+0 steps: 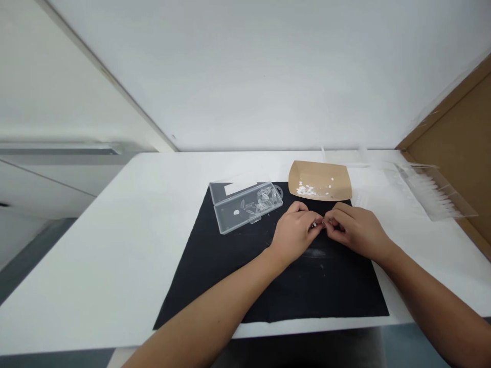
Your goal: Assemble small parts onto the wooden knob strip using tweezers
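"Looking down through the head view, where do the hands sit?"

"Together, low over the black cloth (pixel 268 286); the left hand (pixel 295 231) and the right hand (pixel 355 231) meet at their fingertips, and each pinches one side of a small piece (pixel 323 223); it glints, but it is too small to tell what it is; whether the hands rest on the cloth I cannot tell."

"Why hold it like that?"

"I'd judge that a thing so tiny needs a pinch from both sides to stay put; held low, it would fall only a short way on a slip; the dark cloth would probably show a pale or clear bit better than the white surface (pixel 95 245) around it."

"And what lies about them?"

"Just beyond the left hand a clear plastic box (pixel 238 212) lies on the cloth, seemingly open, with clear oval pieces (pixel 264 199) heaped at the end nearer the hands; it lies close, I'd guess, so that a reach stays short; just beyond the right hand a brown paper tray (pixel 326 176) sits at the cloth's far edge, holding a scatter of white bits (pixel 307 190); its raised sides likely stop them from rolling off."

"Anything further out?"

"Well off to the right of the right hand a clear rack (pixel 433 197) rests on the surface, apart from the cloth; what it carries is hard to make out."
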